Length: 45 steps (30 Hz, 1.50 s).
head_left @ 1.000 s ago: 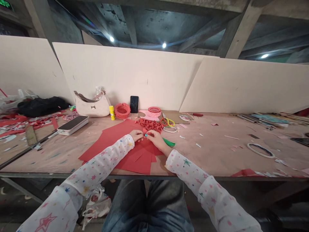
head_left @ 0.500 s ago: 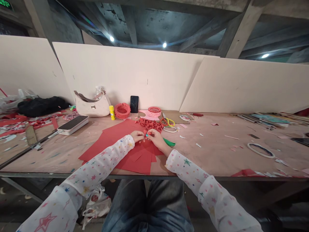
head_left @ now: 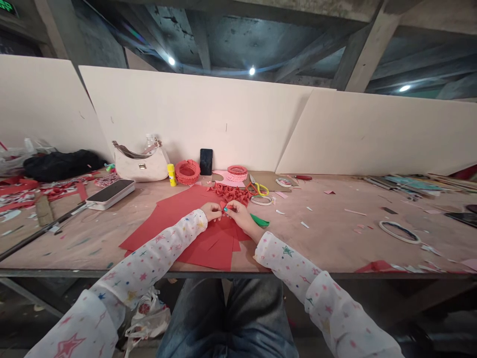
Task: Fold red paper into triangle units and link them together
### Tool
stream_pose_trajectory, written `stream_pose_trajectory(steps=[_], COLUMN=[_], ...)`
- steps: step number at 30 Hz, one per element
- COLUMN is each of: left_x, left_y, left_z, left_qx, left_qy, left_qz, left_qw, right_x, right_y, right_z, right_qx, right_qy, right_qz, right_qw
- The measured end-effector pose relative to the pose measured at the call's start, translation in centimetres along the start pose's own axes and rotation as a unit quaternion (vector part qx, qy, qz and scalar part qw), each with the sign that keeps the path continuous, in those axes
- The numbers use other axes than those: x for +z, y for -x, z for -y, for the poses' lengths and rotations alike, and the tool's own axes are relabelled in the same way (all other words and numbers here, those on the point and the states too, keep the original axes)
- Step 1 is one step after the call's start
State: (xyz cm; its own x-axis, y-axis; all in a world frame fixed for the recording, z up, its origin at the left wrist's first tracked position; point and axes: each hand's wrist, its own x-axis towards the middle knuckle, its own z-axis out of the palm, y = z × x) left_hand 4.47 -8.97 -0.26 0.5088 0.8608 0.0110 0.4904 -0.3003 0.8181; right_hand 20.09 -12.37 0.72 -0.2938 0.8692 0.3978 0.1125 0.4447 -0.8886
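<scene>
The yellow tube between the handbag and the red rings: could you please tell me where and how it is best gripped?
I'd pinch the yellow tube around its upper half, coming from the front and above: it stands upright and slender, with the handbag and red rings crowding its sides.

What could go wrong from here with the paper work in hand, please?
The small red piece pinched between the left hand and right hand might slip or crease badly. The loose red sheets reach the table's front edge, so a sleeve could drag one off. The scissors lie beside the red heap; reaching there might cause a nick.
</scene>
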Motion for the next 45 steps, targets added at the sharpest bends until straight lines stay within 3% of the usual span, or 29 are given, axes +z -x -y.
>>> stream_pose_trajectory(steps=[15, 25, 35, 45], left_x=[0.6, 0.1, 0.4, 0.1], left_y=[-0.7, -0.1, -0.4, 0.0], left_z=[1.2, -0.1, 0.4, -0.1], left_qx=[0.026, 0.011, -0.012, 0.010], left_qy=[0.017, 0.031, 0.012, 0.025], left_qz=[-0.009, 0.006, -0.017, -0.032], left_qw=[0.999, 0.999, 1.000, 0.999], right_x=[0.1, 0.1, 0.2, 0.2], right_y=[0.0, 0.1, 0.0, 0.1], right_z=[-0.1, 0.1, 0.0, -0.2], right_qx=[0.000, 0.010, 0.011, 0.037], right_qy=[-0.016, -0.048, -0.091, -0.147], right_qz=[-0.019, -0.016, -0.012, 0.001], right_qw=[1.000, 0.999, 0.996, 0.989])
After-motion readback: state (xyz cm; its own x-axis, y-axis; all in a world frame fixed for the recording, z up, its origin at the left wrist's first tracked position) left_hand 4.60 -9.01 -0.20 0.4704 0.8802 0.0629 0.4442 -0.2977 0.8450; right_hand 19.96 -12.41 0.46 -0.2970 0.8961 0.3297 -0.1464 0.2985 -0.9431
